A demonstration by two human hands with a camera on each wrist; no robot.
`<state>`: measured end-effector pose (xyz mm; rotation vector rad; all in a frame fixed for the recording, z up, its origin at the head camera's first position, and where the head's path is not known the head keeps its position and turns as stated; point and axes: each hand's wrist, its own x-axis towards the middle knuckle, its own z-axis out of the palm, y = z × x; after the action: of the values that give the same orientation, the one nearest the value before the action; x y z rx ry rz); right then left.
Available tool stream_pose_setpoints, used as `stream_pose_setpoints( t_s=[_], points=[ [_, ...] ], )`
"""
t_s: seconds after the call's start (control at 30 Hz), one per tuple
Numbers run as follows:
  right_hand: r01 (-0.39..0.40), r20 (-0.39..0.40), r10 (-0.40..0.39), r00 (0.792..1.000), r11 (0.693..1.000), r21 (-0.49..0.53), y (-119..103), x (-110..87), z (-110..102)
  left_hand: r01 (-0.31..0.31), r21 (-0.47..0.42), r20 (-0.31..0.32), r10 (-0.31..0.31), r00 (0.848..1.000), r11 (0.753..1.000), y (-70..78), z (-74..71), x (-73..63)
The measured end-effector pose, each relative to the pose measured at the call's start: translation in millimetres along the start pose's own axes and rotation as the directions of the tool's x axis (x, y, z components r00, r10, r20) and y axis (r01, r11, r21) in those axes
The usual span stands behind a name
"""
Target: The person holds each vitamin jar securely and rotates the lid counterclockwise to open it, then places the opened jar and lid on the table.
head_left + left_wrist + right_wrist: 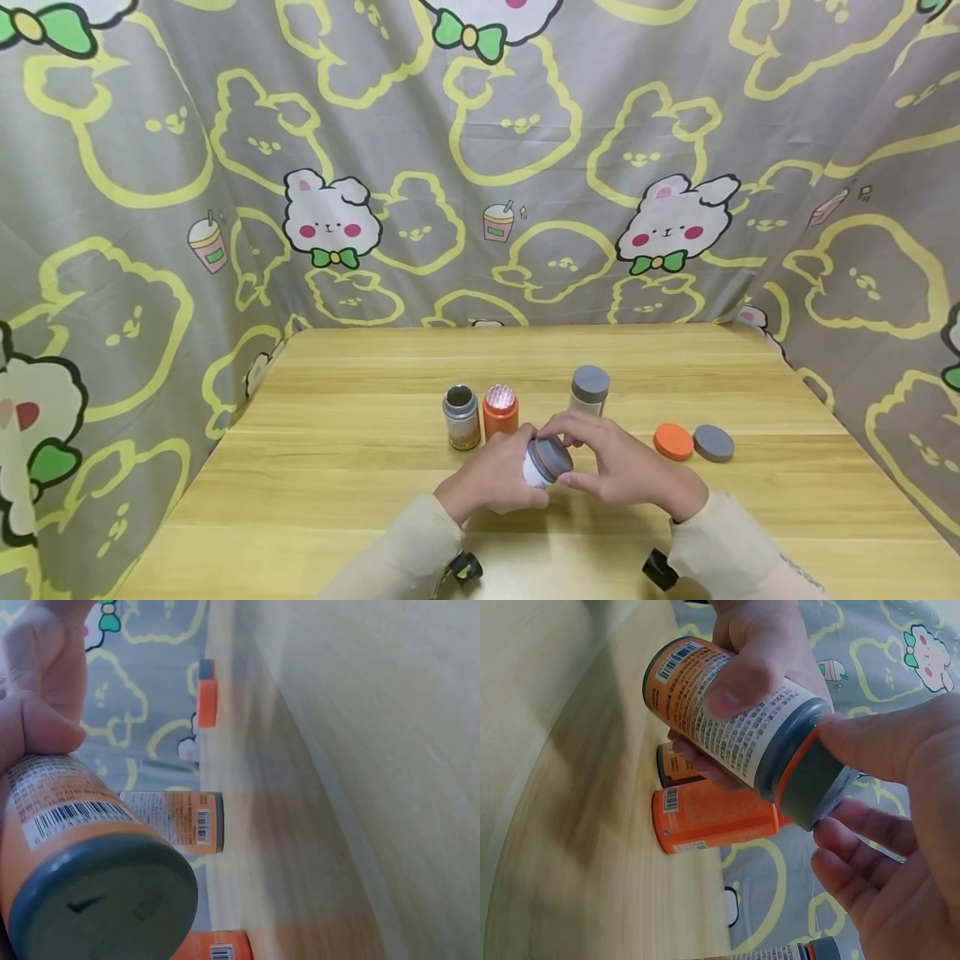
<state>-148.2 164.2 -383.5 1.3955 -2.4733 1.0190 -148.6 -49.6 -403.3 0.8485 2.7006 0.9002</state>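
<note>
My left hand (498, 475) grips a tilted supplement bottle (720, 712) round its body, with an orange and white label and a barcode. In the left wrist view the dark base of this bottle (105, 900) faces the camera. On its neck sits a grey cap (814, 776), with an orange ring showing at the cap's lower edge. The thumb and fingers of my right hand (626, 462) pinch that cap. Close behind my hands stand a grey bottle (462, 425) with its mouth uncovered and an orange bottle (501, 421) with a shiny seal on top.
A further bottle with a grey cap (590, 383) stands behind my right hand. To the right, an orange lid (673, 442) and a grey lid (714, 443) lie side by side on the wooden table (337, 500). A patterned curtain (420, 150) encloses the back and sides.
</note>
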Motion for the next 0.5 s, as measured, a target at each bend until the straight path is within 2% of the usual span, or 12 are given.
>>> stream_pose_setpoints(
  t_s=[0.17,0.27,0.4,0.5],
  points=[
    [-0.11,-0.041,0.107,0.993,0.99,-0.082,0.9,-0.4,2.6,-0.012,-0.012,-0.011,0.012,1.0,1.0,1.7,0.3,0.3],
    [-0.155,-0.049,0.152,0.987,0.985,-0.078,1.6,1.5,5.2,-0.02,-0.006,-0.019,0.019,1.0,1.0,3.0,-0.2,0.7],
    [-0.168,-0.006,0.168,0.986,0.986,-0.017,0.2,2.5,5.1,-0.019,-0.004,-0.017,0.018,1.0,1.0,3.7,-1.3,-0.3],
    [-0.134,0.037,0.133,0.99,0.991,0.028,-0.5,1.3,2.0,-0.01,-0.003,-0.015,0.009,1.0,1.0,2.2,-2.0,-1.3]
  ],
)
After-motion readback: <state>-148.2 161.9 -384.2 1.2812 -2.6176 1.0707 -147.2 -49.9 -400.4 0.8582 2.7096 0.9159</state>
